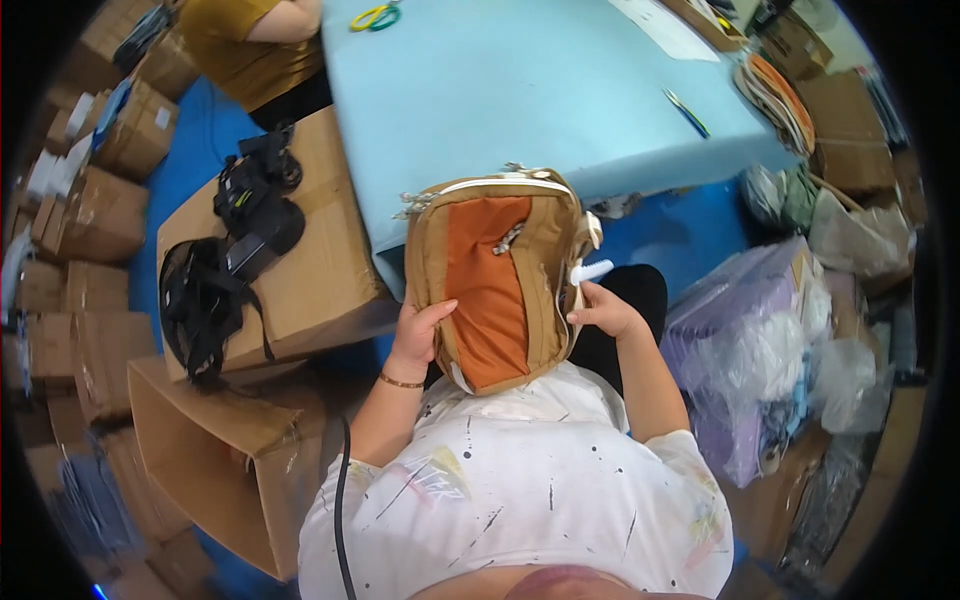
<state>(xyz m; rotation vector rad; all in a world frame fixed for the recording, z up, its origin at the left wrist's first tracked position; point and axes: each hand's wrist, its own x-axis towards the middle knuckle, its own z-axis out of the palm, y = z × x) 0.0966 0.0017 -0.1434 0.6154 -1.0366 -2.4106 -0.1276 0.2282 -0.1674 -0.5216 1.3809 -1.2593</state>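
Note:
An orange and tan zippered bag (490, 290) with pale zip edging is held upright before me, its lower end against my lap and its upper part by the table's near edge. My left hand (420, 335) grips its left side, thumb on the orange panel and fingers behind. My right hand (606, 308) is closed at the bag's right edge, pinching the side near a small white ridged piece (591, 271); whether that piece is attached to the bag is unclear. Zip pulls (508, 238) hang on the front panel.
Thread snips (686, 113) and yellow-green scissors (375, 17) lie on the blue-covered table (480, 90). Black strapped gear (240, 230) rests on a carton at left, with an open carton (215, 450) below. Plastic-wrapped purple bundles (735, 340) stand right. Another person (250, 50) sits at upper left.

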